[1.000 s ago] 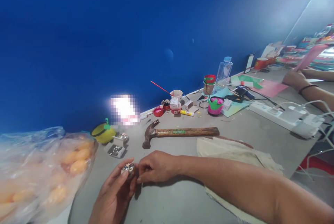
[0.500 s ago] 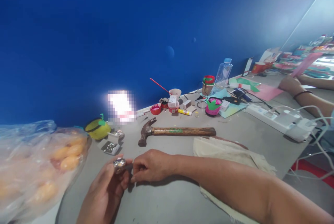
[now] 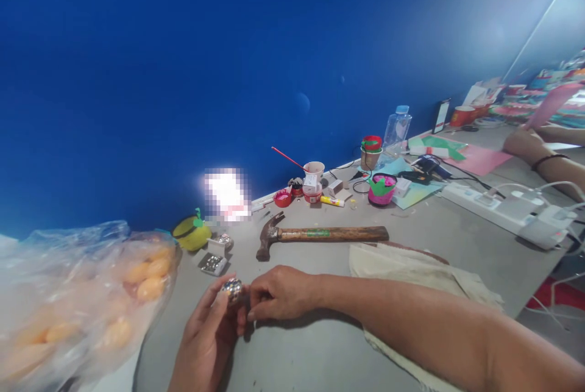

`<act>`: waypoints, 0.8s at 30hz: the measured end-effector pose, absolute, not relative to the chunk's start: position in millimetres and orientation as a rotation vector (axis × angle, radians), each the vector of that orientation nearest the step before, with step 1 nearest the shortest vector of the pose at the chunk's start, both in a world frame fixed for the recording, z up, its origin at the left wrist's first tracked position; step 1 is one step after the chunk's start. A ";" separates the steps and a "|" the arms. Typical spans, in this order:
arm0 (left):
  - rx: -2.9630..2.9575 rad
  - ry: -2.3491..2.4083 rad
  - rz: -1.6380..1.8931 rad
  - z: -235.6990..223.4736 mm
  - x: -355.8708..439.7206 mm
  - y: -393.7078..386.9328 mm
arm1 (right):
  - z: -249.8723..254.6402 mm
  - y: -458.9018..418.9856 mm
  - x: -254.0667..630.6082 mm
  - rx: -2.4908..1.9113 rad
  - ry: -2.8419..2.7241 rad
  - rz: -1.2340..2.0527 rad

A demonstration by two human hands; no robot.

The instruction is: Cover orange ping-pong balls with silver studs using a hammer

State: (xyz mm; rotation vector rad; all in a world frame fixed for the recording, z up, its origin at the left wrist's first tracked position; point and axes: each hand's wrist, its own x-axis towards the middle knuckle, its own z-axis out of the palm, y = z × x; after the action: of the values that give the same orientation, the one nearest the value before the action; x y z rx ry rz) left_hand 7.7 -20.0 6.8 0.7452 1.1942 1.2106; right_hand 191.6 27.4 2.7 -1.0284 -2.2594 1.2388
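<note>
My left hand [image 3: 205, 328] is closed around a small silvery ball [image 3: 233, 289] with mirror-like facets, held low over the table. Right beside it, my right hand [image 3: 286, 292] has its fingers curled in a pinch close to the ball. What lies between those fingertips is hidden. Just beyond the hands stand a small white box [image 3: 213, 264] of shiny silvery pieces and a second silvery ball [image 3: 225, 241]. A claw hammer [image 3: 329, 234] with a worn wooden handle lies behind my right hand. A cream cloth [image 3: 388, 258] lies partly under my right forearm.
A clear plastic bag [image 3: 86, 319] of orange round things bulges at left, near a yellow cup [image 3: 194, 235]. Paint pots [image 3: 282, 198], a glue stick [image 3: 332, 201] and a pink cup [image 3: 381, 192] line the back. A power strip [image 3: 484, 206] with cables sits right. Another person's hand [image 3: 521, 143] holds pink paper.
The view has swung slightly left, so everything appears further right. My hands stay together at the ball, which shows a somewhat different glint.
</note>
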 end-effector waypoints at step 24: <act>0.862 0.967 1.227 3.7 13.4 -24.7 | -5.0 27.9 198.0 -0.949 -1.633 1.744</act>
State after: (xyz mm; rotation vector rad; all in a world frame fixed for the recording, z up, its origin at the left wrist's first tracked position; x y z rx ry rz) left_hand 13.4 -24.7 3.7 0.8618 0.9667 1.2275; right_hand 198.0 27.9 -5.0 -0.9487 -1.6326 1.7437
